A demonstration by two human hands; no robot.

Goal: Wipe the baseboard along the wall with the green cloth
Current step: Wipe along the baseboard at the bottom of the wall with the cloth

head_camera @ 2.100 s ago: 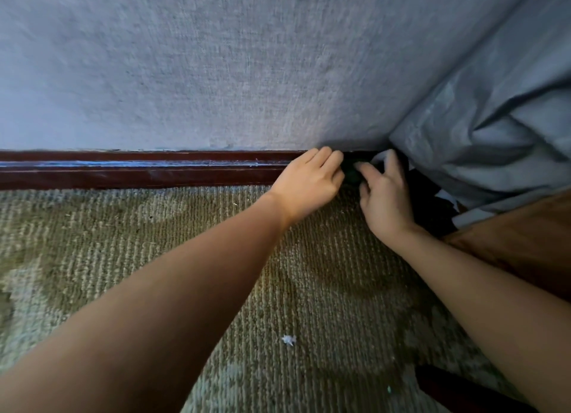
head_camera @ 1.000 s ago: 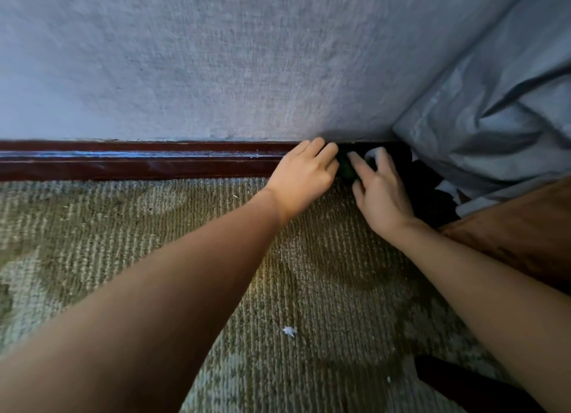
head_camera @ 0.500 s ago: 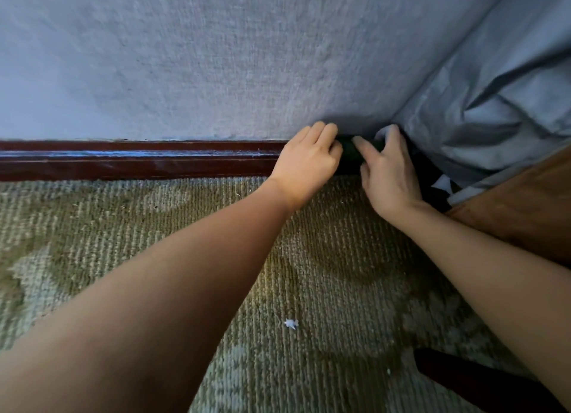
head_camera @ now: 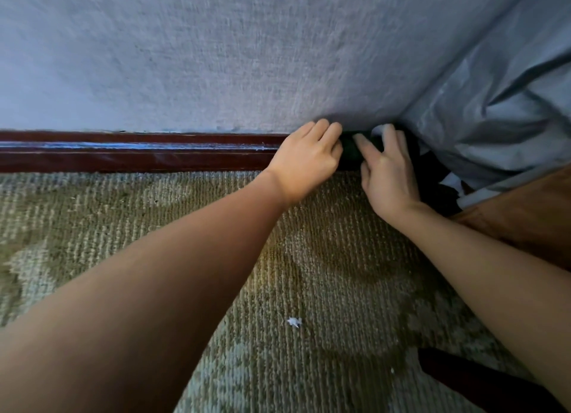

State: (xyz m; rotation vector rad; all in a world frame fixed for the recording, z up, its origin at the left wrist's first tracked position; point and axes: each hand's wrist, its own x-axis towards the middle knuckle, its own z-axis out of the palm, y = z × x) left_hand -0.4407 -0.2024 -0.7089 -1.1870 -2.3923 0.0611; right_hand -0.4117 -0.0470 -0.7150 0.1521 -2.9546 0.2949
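- Carpet (head_camera: 92, 227), nearest: olive and pale ribbed pile. A small white scrap (head_camera: 294, 321) lies on it between the two forearms. A dark red object (head_camera: 463, 378) sits at the lower right edge; what it is cannot be told.
- Both bare forearms reach forward over the carpet to the foot of the wall.
- Left hand (head_camera: 304, 162): knuckles up, fingers curled down against the baseboard, tips hidden. Whether it grips the cloth cannot be told.
- Right hand (head_camera: 389, 177): fingers spread and nearly straight, with the forefinger lying on the cloth. It closes round nothing.
- Green cloth (head_camera: 350, 151): a dark bunch showing in the gap between the two hands, against the baseboard and close to the room corner. It is mostly covered.
- Baseboard (head_camera: 139, 154): dark red and glossy, with a blue streak along its upper step. It runs left from the hands.
- Wall (head_camera: 216, 57): grey-blue, rough texture.
- Right side: a crumpled grey sheet (head_camera: 494, 103) hangs over a brown surface (head_camera: 525, 215), with a black item (head_camera: 432, 177) under it just beside the right hand.
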